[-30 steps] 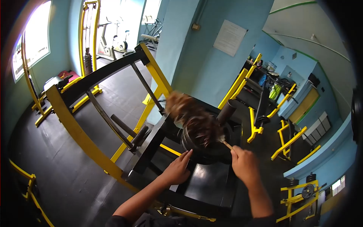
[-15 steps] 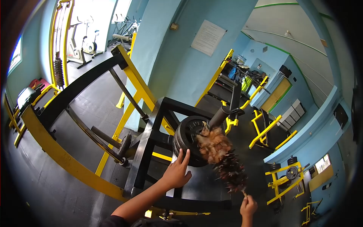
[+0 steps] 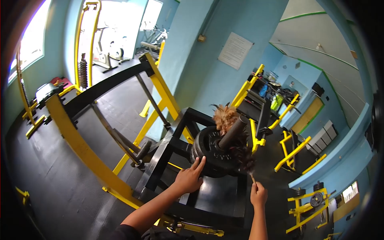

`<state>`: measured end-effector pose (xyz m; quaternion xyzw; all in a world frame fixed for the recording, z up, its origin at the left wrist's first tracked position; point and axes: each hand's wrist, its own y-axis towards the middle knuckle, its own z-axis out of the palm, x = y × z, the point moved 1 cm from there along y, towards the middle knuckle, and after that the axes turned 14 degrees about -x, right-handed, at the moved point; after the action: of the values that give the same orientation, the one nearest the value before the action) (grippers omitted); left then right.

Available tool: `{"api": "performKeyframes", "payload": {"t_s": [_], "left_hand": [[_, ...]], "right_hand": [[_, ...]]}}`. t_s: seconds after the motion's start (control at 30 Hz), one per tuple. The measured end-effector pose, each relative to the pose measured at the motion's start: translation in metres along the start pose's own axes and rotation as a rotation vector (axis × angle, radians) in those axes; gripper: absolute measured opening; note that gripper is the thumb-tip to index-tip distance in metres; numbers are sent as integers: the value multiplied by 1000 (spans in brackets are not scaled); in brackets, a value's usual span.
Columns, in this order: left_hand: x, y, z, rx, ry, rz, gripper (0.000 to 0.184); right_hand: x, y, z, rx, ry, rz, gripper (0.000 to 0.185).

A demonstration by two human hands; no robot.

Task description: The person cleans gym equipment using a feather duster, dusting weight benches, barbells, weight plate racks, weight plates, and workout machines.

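In my right hand [image 3: 259,195] is the thin handle of a feather duster [image 3: 226,119], my fingers wrapped round it. The duster's brown feathers rise behind the dark bar end [image 3: 234,133], which hides part of them; the darker feathers hang to its right. Black weight plates [image 3: 212,149] sit on that bar, beside a black and yellow machine frame [image 3: 150,174]. My left hand [image 3: 189,178] has its fingers extended, with two fingertips at the lower left rim of the plates and nothing held.
A curved yellow beam [image 3: 86,154] crosses at the left. Behind the machine stands a blue pillar with a paper notice [image 3: 235,50]. More yellow gym machines [image 3: 291,150] stand at the right, and a cable machine [image 3: 83,72] at the upper left.
The duster has moved from in front of the plates to behind the bar end, after sweeping over the plates earlier. My left hand stays near the plates' rim. The camera view has shifted.
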<state>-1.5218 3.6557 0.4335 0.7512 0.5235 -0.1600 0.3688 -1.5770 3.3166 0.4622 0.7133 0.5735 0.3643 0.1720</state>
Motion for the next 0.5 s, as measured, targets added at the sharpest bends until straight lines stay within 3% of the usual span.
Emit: {"api": "performKeyframes", "payload": {"t_s": [0.07,0.13,0.2,0.27,0.33,0.4,0.47,0.5], "left_hand": [[-3,-5,-3,3,-53,-57,88],[0,-9,-6,146,-106,-122,76],[10,-32,10,41,-8,-15,47],[9,-58,13,66,123,-47,46],[-4,-88,3,83,179,-70,44],[1,-123,12,-15,190,-37,43],[-5,-153,15,-131,332,25,44],[-10,-168,13,-249,451,108,45]], "right_hand": [[-14,-27,13,-25,111,-14,22],[-24,-61,23,-152,473,218,26],[-16,-95,14,-46,602,591,27],[19,-122,0,28,822,810,28],[30,-147,-3,145,804,708,27],[0,-195,33,283,625,213,32],[70,-165,-22,208,807,-90,23],[76,-166,-27,356,811,-82,23]]}}
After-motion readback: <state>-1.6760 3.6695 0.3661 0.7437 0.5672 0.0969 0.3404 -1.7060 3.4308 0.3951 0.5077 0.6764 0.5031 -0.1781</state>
